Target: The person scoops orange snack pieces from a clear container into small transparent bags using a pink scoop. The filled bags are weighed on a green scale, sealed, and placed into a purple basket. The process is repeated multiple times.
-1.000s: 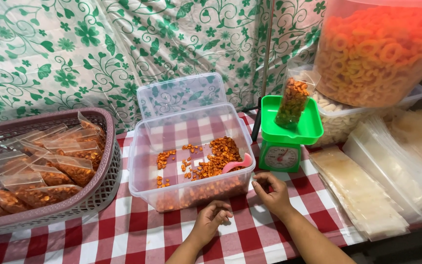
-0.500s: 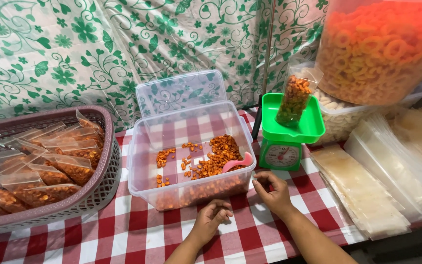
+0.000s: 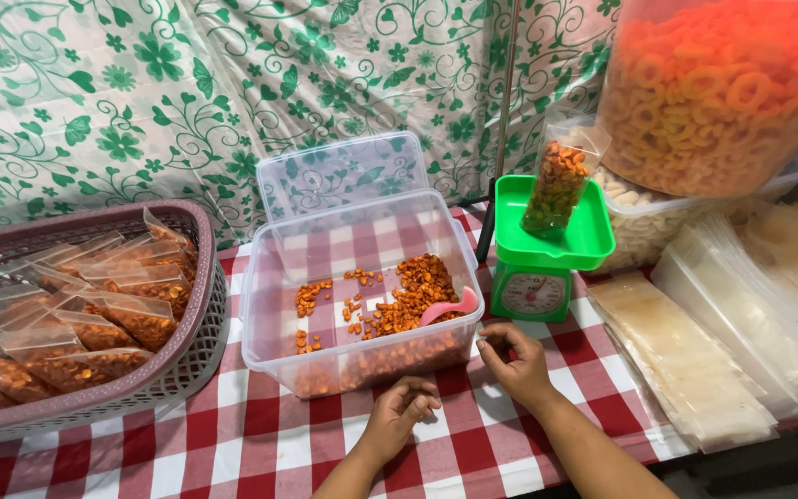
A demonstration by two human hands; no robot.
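Since a second ago both hands hold position at the table's near edge. The left hand (image 3: 399,411) rests loosely curled, empty; the right hand (image 3: 514,360) pinches something too small to identify, just beside the clear tub (image 3: 260,333) of orange snacks (image 3: 413,296).

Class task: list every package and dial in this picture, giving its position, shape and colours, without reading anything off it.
Clear upright snack bag: on the green scale tray, orange-brown pieces.
Round white scale dial: on the green base, right of the tub.
Flat clear filled bags: in the mauve basket, left.
Stacked empty clear bags: right, flat.
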